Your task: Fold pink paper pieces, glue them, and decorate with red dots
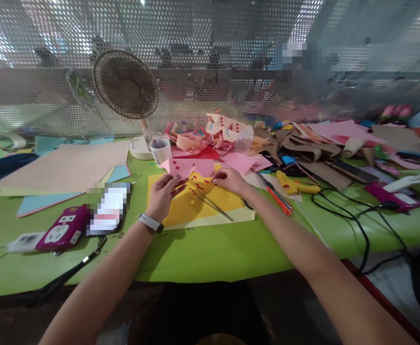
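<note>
Between my two hands is a yellow paper piece (200, 179) with a pointed top edge and several small red diamonds. My left hand (164, 190), with a watch on the wrist, has its fingers closed at the piece's left end. Thumb and fingertips of my right hand (229, 180) pinch at its right end. Just behind lies pink paper (192, 167) with red diamonds. Below, thin metal tweezers (215, 207) lie slanted on a yellow sheet (176, 211), which rests on a paler one.
Left are a phone (109, 210), a purple power bank (64, 229) and large paper sheets (73, 165). A fan (127, 86) and white cup (160, 152) stand behind. Right are a red cutter knife (280, 200), yellow glue gun (294, 184), black cables (354, 215) and paper scraps (343, 132).
</note>
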Demonstrator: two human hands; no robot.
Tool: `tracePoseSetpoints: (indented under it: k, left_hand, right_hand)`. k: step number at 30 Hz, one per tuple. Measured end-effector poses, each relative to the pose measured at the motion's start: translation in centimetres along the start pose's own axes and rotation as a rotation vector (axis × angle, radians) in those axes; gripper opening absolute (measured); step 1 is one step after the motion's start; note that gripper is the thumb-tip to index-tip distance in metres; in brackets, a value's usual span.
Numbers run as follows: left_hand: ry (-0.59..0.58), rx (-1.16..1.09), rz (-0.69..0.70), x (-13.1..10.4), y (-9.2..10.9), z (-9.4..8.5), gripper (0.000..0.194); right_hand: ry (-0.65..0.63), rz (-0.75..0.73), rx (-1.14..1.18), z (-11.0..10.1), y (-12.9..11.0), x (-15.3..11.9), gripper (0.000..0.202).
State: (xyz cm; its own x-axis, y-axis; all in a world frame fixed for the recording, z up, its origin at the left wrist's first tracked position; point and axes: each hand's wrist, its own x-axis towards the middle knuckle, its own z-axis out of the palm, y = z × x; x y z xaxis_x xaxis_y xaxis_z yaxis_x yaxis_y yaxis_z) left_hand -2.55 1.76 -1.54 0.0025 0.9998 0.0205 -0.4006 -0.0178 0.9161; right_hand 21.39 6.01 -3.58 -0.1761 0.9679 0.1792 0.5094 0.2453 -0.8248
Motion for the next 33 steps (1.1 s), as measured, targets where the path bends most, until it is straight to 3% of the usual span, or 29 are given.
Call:
tracePoseSetpoints:
  k: [12, 19, 26, 33]
  left_hand:
    - [-0.034, -0.008, -0.021, -0.2, -0.2, 0.2, 0.026]
    - [-0.058, 0.022, -0.046, -0.9, -0.3, 0.7, 0.027]
    - [-0.06, 0.043, -0.054, -1.3, -0.3, 1.1, 0.029]
    - [-0.114, 0.013, -0.116, -1.9, -0.5, 1.6, 0.029]
  right_hand:
    - [-0.07, 0.166, 0.42, -0.2, -2.7, -0.8, 0.018]
    - [-0.07, 0.185, 0.494, 0.2, -4.7, -1.9, 0.024]
    - [-0.052, 0.217, 0.479, 0.7, -5.5, -2.3, 0.016]
    - [-0.045, 0.158, 0.577, 1.6, -6.5, -3.0, 0.023]
